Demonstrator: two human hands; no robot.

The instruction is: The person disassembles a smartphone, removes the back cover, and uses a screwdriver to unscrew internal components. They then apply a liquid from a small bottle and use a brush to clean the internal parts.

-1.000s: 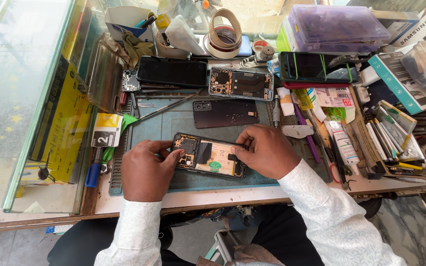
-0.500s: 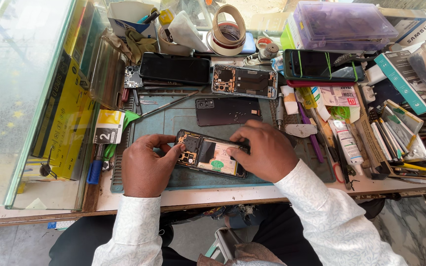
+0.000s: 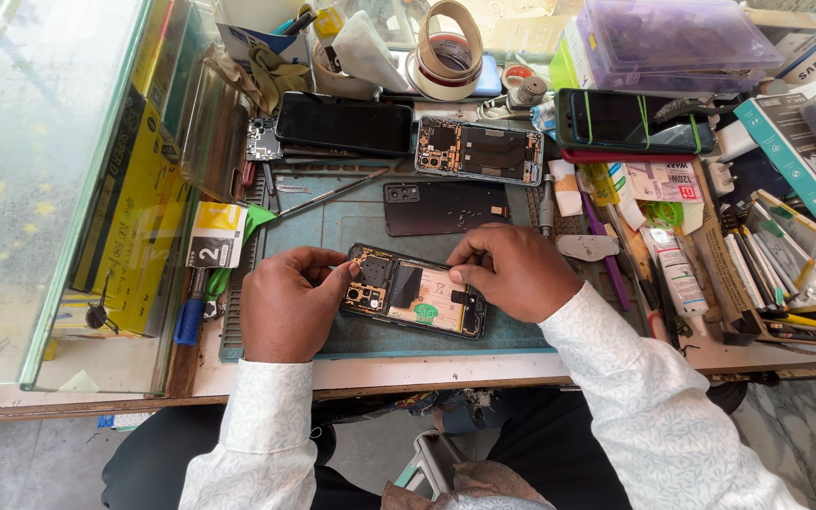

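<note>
An opened smartphone (image 3: 415, 295) with its back cover off lies on the blue-green work mat (image 3: 351, 222), circuit board and battery showing. My left hand (image 3: 290, 302) grips its left end, fingers curled over the camera side. At the right end my right hand (image 3: 514, 269) presses on the phone, fingertips pinched at its upper edge; what they pinch is too small to tell. A dark back cover (image 3: 444, 208) lies flat just beyond the phone.
Another opened phone (image 3: 479, 149) and a black-screened phone (image 3: 344, 124) lie at the mat's far edge. Tape rolls (image 3: 448, 42), a purple plastic box (image 3: 668, 33), a green-edged phone (image 3: 627, 118), tubes and tools crowd the right. A glass case (image 3: 59, 170) stands at left.
My right hand has shifted from the phone's middle to its right upper edge. My left hand has stayed on the left end, and the view has dropped slightly.
</note>
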